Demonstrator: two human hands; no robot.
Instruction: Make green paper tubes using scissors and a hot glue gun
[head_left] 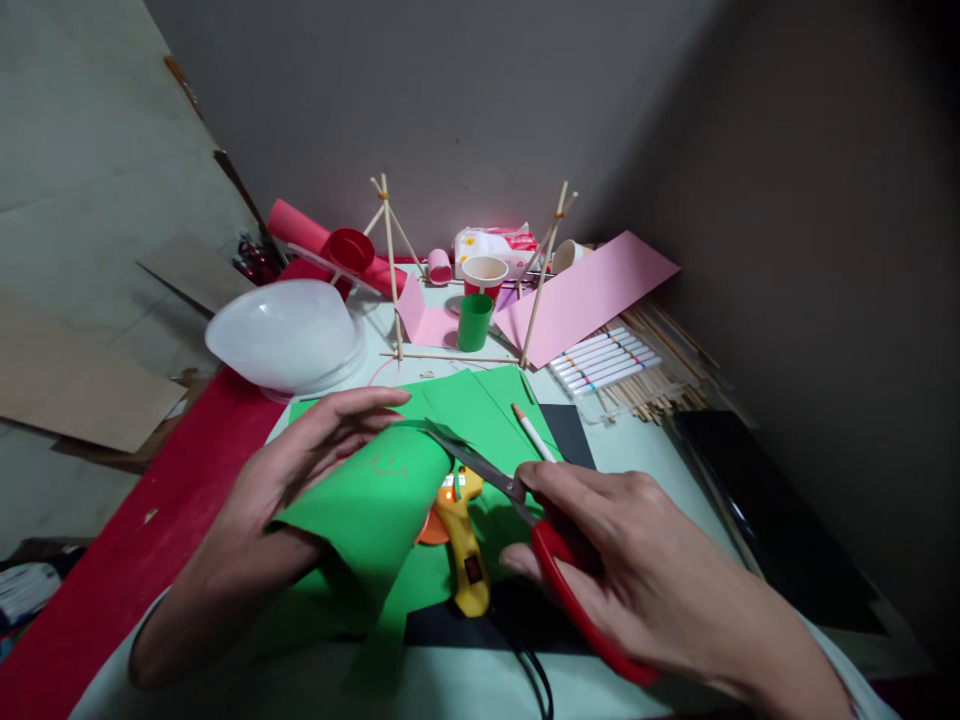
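My left hand [300, 470] is curved around a bent sheet of green paper [382, 490], which has a small drawn mark on it; the thumb is hidden behind the sheet. In my right hand [622, 550] is a pair of scissors [559, 570] with red handles, its dark blades reaching to the green paper's upper edge. Beneath them, a yellow-handled tool [466, 560] lies beside a round orange thing [433, 528]. More green sheets [465, 400] are spread behind, with a white pencil [534, 432] on top.
Beyond the paper stands a frame of wooden sticks [390, 270] around a small green cup [475, 322]. A white plastic bowl [285, 335] sits at left. White markers [607, 360] and several sticks [660, 340] lie at right, near a dark flat panel [765, 520]. Pink card [600, 290] leans behind.
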